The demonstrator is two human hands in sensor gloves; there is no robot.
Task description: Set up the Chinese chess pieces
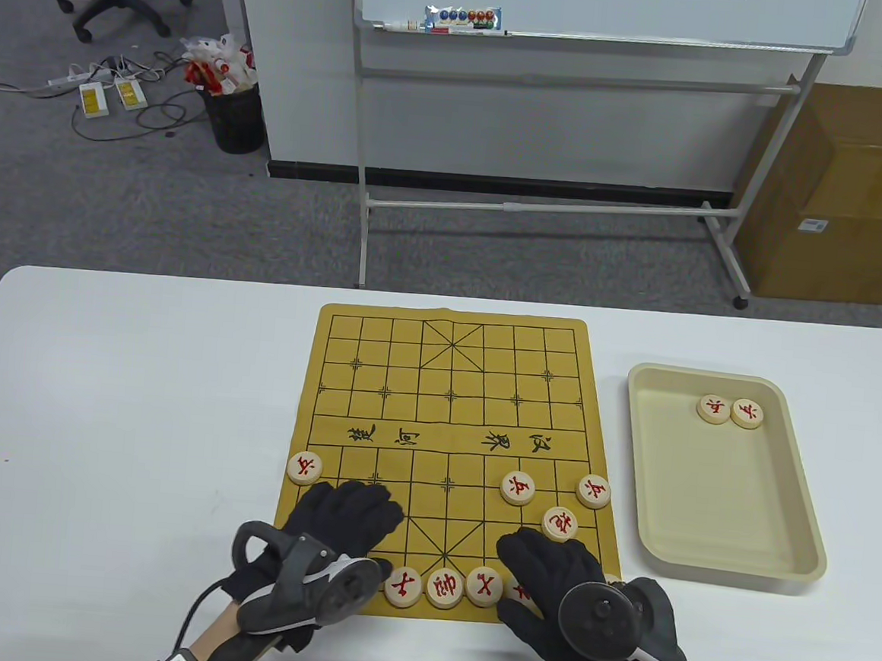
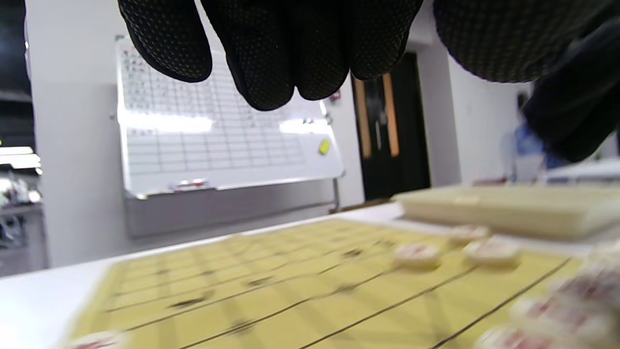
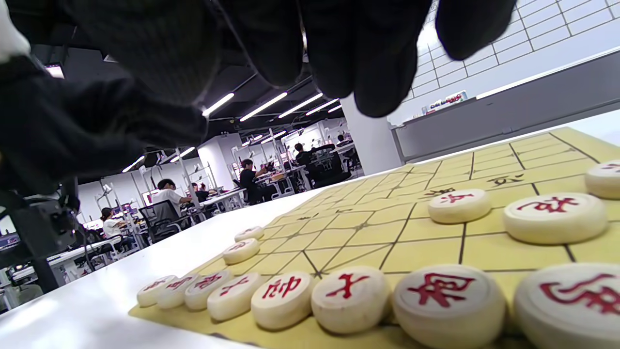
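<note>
A yellow chess board (image 1: 449, 423) lies on the white table. Round cream pieces with red characters stand on its near side: three along the soldier row (image 1: 305, 468) (image 1: 518, 488) (image 1: 594, 491), one (image 1: 561, 524) just behind them, and a back row (image 1: 444, 587) partly hidden by my hands. My left hand (image 1: 366, 504) hovers over the board's near left with nothing seen in its fingers (image 2: 271, 58). My right hand (image 1: 526, 551) hovers over the near right, its fingers (image 3: 368, 58) also empty. The right wrist view shows the back row (image 3: 351, 298) up close.
A beige tray (image 1: 725, 505) stands right of the board with two red pieces (image 1: 714, 409) (image 1: 747, 413) at its far end. The tray also shows in the left wrist view (image 2: 508, 208). A whiteboard stand and a cardboard box are beyond the table.
</note>
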